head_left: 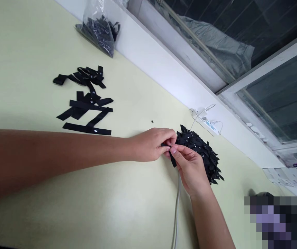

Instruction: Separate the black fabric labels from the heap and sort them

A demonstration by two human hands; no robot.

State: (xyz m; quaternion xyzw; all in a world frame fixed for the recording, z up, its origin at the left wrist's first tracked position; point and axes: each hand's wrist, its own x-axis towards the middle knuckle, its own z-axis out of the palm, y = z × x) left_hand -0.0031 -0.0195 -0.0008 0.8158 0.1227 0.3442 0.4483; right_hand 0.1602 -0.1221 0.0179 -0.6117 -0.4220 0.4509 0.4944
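My left hand [155, 143] comes in from the left, its fingers pinched on a short black fabric strip [172, 159]. Fingertip to fingertip with it, my right hand [190, 164] is closed on the same strip, part of which hangs down between the hands. Just beyond them lies a large pile of black strips [203, 152] with small white marks. Further left, loose black strips [86, 107] are scattered over the pale table [135, 86].
A clear plastic bag [99, 33] of black strips stands at the back left. A white power strip [207, 125] lies by the wall ledge. A grey cable [176, 214] crosses the table below my hands. A pixelated area covers the lower right.
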